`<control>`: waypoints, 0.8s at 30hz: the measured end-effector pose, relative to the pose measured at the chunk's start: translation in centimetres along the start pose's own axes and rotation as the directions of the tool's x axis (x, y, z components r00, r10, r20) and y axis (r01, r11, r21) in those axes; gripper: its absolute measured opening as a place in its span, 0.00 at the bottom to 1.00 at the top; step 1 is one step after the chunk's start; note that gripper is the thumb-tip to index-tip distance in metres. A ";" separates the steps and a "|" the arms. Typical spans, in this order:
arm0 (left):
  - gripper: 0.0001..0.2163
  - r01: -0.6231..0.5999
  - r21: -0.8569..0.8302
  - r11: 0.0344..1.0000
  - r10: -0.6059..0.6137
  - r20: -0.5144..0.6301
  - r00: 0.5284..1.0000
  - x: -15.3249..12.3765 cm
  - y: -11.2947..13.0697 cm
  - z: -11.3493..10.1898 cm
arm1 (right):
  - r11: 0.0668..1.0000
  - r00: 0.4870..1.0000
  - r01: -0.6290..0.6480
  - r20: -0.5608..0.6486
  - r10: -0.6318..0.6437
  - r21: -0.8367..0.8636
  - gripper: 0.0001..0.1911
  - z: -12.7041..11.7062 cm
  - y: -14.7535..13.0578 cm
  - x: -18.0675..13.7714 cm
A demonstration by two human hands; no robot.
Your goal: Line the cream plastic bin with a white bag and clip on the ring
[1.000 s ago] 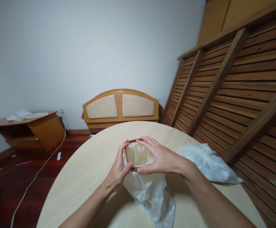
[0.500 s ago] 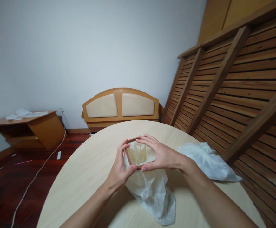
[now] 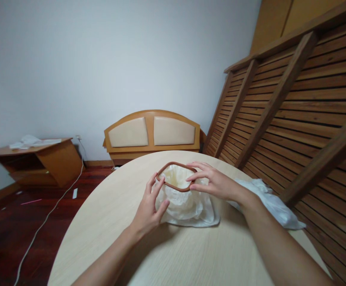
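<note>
A brown rounded-square rim [image 3: 177, 188] frames the mouth of a container, with a white plastic bag [image 3: 187, 208] lining it and hanging crumpled around its outside. Pale yellow shows through the bag inside the opening. At the left corner of the rim, the fingertips of my left hand [image 3: 149, 208] touch the edge, while the thumb stands apart below. My right hand [image 3: 216, 182] lies at the right corner, fingers spread over the rim and tips reaching toward the inside. The bag hides the container's walls.
Another white plastic bag [image 3: 268, 202] lies on the right of the round pale table [image 3: 110, 230]. Slatted wooden panels [image 3: 310, 131] lean close on the right. Behind the table stands a padded headboard [image 3: 128, 133]; a low wooden cabinet [image 3: 56, 163] and a cable [image 3: 41, 226] are left.
The rim has moved up and away from me and its whole outline now shows. Both hands have loosened around it, and the bag's hanging part has drawn in beneath it.
</note>
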State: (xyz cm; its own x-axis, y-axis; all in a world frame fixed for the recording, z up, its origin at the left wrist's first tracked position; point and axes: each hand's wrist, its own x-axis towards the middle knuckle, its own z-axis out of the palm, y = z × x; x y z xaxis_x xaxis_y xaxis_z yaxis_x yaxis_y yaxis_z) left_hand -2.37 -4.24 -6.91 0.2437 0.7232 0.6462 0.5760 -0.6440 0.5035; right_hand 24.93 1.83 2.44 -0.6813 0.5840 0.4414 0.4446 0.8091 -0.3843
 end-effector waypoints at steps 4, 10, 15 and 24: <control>0.30 -0.018 0.079 0.997 0.018 0.001 1.000 0.2 -0.2 -0.4 | 1.000 1.000 -0.020 -0.004 0.020 -0.016 0.12 -0.1 -0.1 -0.2; 0.30 -0.064 0.140 0.988 0.064 0.001 0.998 0.4 -0.5 -1.2 | 1.000 1.000 0.012 -0.019 -0.013 -0.017 0.11 0.4 -1.7 0.3; 0.36 -0.119 0.206 0.971 0.121 0.000 0.993 0.0 -0.8 -0.8 | 0.999 0.999 0.028 -0.042 -0.030 -0.037 0.07 0.9 -2.1 0.8; 0.06 -0.220 0.191 0.957 0.183 0.196 0.963 -0.6 -0.4 0.7 | 0.981 0.985 -0.040 -0.175 0.007 -0.189 0.07 1.4 0.2 0.5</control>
State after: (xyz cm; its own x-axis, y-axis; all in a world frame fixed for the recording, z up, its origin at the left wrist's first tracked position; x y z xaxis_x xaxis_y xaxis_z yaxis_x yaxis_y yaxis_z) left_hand -2.20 -4.24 -7.86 0.4929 0.6282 0.6020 0.6462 -0.7276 0.2301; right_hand 23.81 2.18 1.44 -0.5661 0.5919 0.5737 0.5735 0.7827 -0.2417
